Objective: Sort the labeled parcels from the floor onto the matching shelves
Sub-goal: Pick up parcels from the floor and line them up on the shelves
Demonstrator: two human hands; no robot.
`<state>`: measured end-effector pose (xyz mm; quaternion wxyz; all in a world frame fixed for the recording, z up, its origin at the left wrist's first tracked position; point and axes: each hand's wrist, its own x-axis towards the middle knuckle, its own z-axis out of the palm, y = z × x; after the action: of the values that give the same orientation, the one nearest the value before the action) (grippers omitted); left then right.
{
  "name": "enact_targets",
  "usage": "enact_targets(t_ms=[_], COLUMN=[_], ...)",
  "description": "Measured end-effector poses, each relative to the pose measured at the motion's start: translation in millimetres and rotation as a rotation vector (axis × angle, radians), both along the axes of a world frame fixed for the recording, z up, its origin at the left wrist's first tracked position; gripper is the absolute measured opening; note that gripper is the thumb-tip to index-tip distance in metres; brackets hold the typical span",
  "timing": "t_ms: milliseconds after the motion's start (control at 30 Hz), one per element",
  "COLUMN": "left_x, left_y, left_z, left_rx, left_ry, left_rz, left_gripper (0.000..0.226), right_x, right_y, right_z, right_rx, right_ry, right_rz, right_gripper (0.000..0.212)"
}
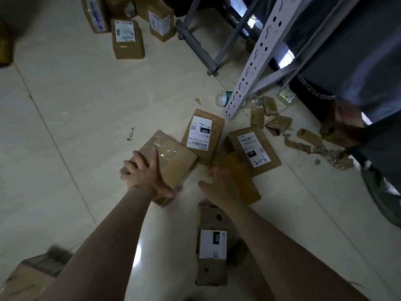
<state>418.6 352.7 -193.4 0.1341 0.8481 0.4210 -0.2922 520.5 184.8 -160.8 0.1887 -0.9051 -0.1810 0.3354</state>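
Head view: left hand [143,174] grips taped parcel [175,156].

The right hand [221,187] is blurred, its grip on the yellow parcel [240,172] seemingly unclear.

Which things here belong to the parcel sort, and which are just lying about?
Job: taped parcel, gripped by left hand; yellow parcel at right hand; labeled parcels; shelf post.
Lying about: plastic bottle; cardboard scraps.
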Motion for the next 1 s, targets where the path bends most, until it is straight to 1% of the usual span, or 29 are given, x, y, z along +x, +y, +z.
enact_targets(t_ms=[67,167,267,300,367,433,500,567,600,700,767,833,900,1000], left_x=[-1.9,-11.0,-22.9,-27.2,-35.2,-43.3,-52.4,-64.5,-71.2,-95.3,-113.1,-132.8,-154.1,-191.4], left_y=[-5.5,-18.1,-31.9,-35.3,-38.7,-40.5,-43.7,-46.3,-47.1,-51.3,-60.3,-71.5,-84.6,-117.4], left_z=[15.0,44.6,88.9,105.4,141.8,179.9,223.3,267.4,286.6,358.3,413.9,466.1,515.1,573.6], left_rx=[-0.041,-0.149,-0.271,-0.308,-0.384,-0.473,-0.594,-0.713,-0.767,-0.917,-0.984,-1.039,-1.077,-1.155], left_ry=[-0.001,-0.042,-0.078,-0.095,-0.162,-0.26,-0.367,-0.459,-0.493,-0.573,-0.592,-0.612,-0.63,-0.695], left_rz=[0.054,0.153,0.22,0.24,0.298,0.364,0.448,0.546,0.595,0.708,0.719,0.692,0.668,0.688], left_gripper=[0.153,0.154,0.147,0.143,0.137,0.135,0.137,0.13,0.127,0.128,0.118,0.11,0.105,0.088], right_x=[-3.5,-10.7,-17.0,-19.0,-23.0,-30.4,-40.5,-50.4,-54.9,-72.4,-93.8,-124.3,-158.1,-206.6], right_y=[2.5,8.4,11.9,12.5,11.8,9.6,6.9,3.4,3.2,-7.1,-25.8,-47.4,-72.0,-109.6], right_z=[11.9,46.0,88.9,104.5,137.4,176.5,214.4,255.7,278.9,362.9,425.2,488.9,549.0,613.9], right_rx=[0.032,0.073,0.071,0.059,0.05,0.102,0.19,0.284,0.345,0.498,0.563,0.618,0.749,0.931], right_ry=[0.03,0.012,-0.002,-0.011,0.012,0.053,0.037,0.023,0.043,0.193,0.274,0.316,0.357,0.357], right_rz=[-0.043,-0.067,-0.104,-0.109,-0.146,-0.243,-0.342,-0.461,-0.54,-0.846,-0.961,-1.026,-1.124,-1.249], right_gripper=[0.046,0.036,0.025,0.024,0.03,0.037,0.038,0.027,0.023,0.025,0.026,0.021,0.019,0.021])
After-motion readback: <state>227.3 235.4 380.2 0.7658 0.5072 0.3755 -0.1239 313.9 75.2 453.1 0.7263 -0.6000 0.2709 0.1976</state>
